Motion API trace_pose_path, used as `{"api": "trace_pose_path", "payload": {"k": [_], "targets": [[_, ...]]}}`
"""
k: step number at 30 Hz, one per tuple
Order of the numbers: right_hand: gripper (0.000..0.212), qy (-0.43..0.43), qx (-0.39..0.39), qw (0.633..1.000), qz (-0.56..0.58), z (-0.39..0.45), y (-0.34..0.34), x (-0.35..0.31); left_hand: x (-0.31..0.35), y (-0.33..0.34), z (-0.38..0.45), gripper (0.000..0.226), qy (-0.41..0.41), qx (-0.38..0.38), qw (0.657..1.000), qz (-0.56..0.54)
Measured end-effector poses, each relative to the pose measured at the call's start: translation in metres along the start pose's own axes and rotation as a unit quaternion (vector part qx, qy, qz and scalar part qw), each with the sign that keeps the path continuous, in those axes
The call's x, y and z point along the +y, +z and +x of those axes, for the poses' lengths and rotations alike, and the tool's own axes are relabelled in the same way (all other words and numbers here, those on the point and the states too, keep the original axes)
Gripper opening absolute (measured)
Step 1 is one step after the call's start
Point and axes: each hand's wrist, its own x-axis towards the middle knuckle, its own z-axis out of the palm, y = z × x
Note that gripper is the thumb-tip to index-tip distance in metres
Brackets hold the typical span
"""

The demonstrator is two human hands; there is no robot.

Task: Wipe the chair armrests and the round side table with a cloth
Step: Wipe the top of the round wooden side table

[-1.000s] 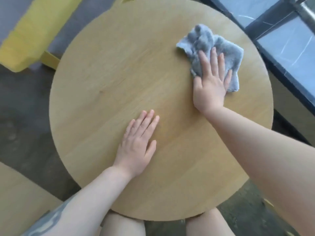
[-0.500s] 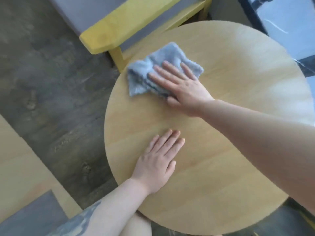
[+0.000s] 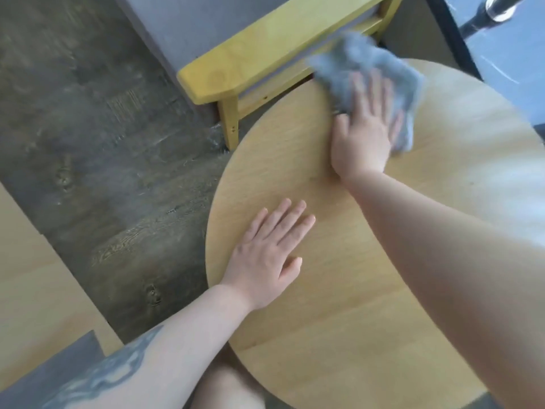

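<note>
Crumpled grey cloth (image 3: 365, 69), long axis running left to right, at the far edge of the round bench (image 3: 354, 290); right hand (image 3: 364, 134) fingers straight, pressing it; left hand (image 3: 265, 255) flat, fingers released, on the bench.

Grey-blue cloth (image 3: 368, 66), pale wood-grain table (image 3: 339, 305), yellow armrest (image 3: 250, 63), dark grey floor (image 3: 88, 128)

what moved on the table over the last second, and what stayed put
The right hand swept the grey cloth from the table's right side across to the edge by the yellow chair armrest, then partway back along the far edge; the cloth now blurs with motion. It pressed flat throughout, nothing taken up or let go. The left hand stayed flat on the round table.
</note>
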Motion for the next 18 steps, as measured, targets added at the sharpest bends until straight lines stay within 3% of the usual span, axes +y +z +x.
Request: {"api": "trace_pose_path", "payload": {"k": [1, 2, 3, 4, 5, 6, 7, 8, 9, 10, 12, 13, 15, 16, 17, 18], "targets": [[0.065, 0.134, 0.035, 0.99, 0.025, -0.004, 0.003, -0.007, -0.001, -0.001, 0.002, 0.064, -0.009, 0.006, 1.0, 0.001], [0.065, 0.205, 0.042, 0.977, 0.03, -0.013, 0.007, -0.019, -0.001, -0.001, 0.005, 0.063, -0.015, 0.011, 1.0, 0.002], [0.066, 0.21, 0.027, 0.977, 0.025, -0.025, 0.009, -0.034, 0.0, -0.001, 0.007, 0.06, -0.019, 0.013, 1.0, 0.003], [0.067, 0.125, 0.003, 0.992, 0.008, -0.037, 0.014, -0.044, 0.001, -0.001, 0.008, 0.057, -0.024, 0.016, 1.0, 0.002], [0.066, -0.051, -0.042, 0.998, -0.02, -0.048, 0.022, -0.049, 0.003, -0.001, 0.008, 0.055, -0.029, 0.017, 0.999, 0.0], [0.064, -0.261, -0.113, 0.958, -0.051, -0.057, 0.026, -0.05, 0.004, -0.002, 0.008, 0.056, -0.033, 0.014, 0.999, -0.001], [0.063, -0.432, -0.171, 0.882, -0.084, -0.052, 0.021, -0.044, 0.004, -0.003, 0.007, 0.057, -0.035, 0.012, 0.999, -0.002], [0.062, -0.528, -0.2, 0.818, -0.107, -0.031, 0.013, -0.032, 0.003, -0.005, 0.007, 0.059, -0.036, 0.013, 0.999, -0.003], [0.063, -0.532, -0.197, 0.815, -0.116, -0.012, 0.004, -0.02, 0.0, -0.007, 0.007, 0.06, -0.037, 0.015, 0.999, -0.004], [0.064, -0.467, -0.166, 0.861, -0.117, 0.006, -0.004, -0.004, -0.004, -0.009, 0.009, 0.06, -0.043, 0.019, 0.999, -0.005], [0.063, -0.191, -0.059, 0.977, -0.078, 0.035, -0.021, 0.034, -0.012, -0.015, 0.017, 0.062, -0.064, 0.031, 0.997, -0.003], [0.062, -0.014, -0.002, 0.999, -0.046, 0.041, -0.03, 0.054, -0.015, -0.018, 0.022, 0.062, -0.074, 0.037, 0.997, -0.001], [0.059, 0.287, 0.072, 0.955, 0.004, 0.037, -0.042, 0.077, -0.018, -0.02, 0.032, 0.063, -0.094, 0.046, 0.994, 0.005], [0.059, 0.353, 0.084, 0.932, 0.01, 0.029, -0.044, 0.08, -0.017, -0.021, 0.037, 0.063, -0.103, 0.051, 0.993, 0.006], [0.059, 0.335, 0.081, 0.939, 0.002, 0.019, -0.044, 0.079, -0.014, -0.021, 0.043, 0.064, -0.112, 0.055, 0.992, 0.006], [0.061, 0.227, 0.069, 0.971, -0.014, 0.01, -0.039, 0.078, -0.01, -0.021, 0.048, 0.064, -0.118, 0.058, 0.991, 0.008]]}}
